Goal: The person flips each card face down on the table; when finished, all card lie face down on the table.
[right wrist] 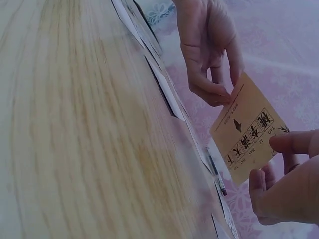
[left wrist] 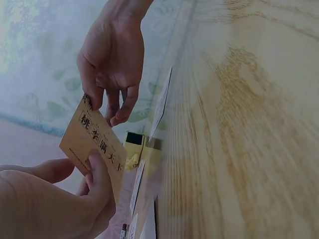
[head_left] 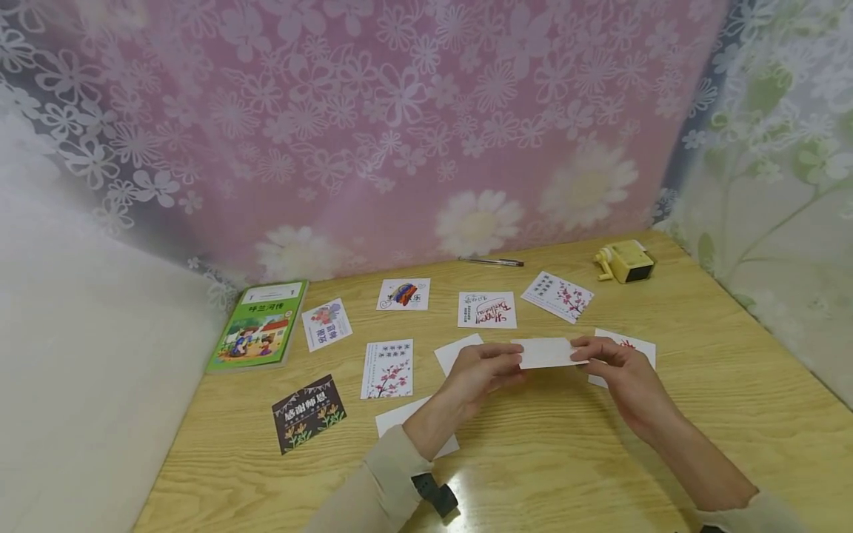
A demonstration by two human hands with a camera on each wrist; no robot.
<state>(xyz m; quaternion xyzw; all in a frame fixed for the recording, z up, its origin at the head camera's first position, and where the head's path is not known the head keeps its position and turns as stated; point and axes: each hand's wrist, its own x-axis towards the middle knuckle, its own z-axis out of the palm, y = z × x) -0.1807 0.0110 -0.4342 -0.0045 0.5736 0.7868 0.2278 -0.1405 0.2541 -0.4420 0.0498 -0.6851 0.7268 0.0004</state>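
Both hands hold one card [head_left: 549, 353] above the table, one at each end. Its side toward the head camera is pale; the wrist views show the card's tan face [left wrist: 94, 142] with a row of black Chinese characters. My left hand [head_left: 476, 374] pinches the left end between thumb and fingers. The right end is pinched by my right hand [head_left: 629, 381], whose thumb [right wrist: 291, 143] lies on the printed face. Behind the left hand lies a blank white card [head_left: 453, 354], partly covered; a card with red print [head_left: 636, 348] is partly behind the right hand.
Several printed cards lie spread about, including a dark card [head_left: 309, 413] and a plum-blossom card [head_left: 388, 370]. A green book [head_left: 260, 326] sits at the left edge. A pen [head_left: 493, 261] and a yellow pencil sharpener [head_left: 625, 261] are along the back, before a flowered curtain [head_left: 400, 148].
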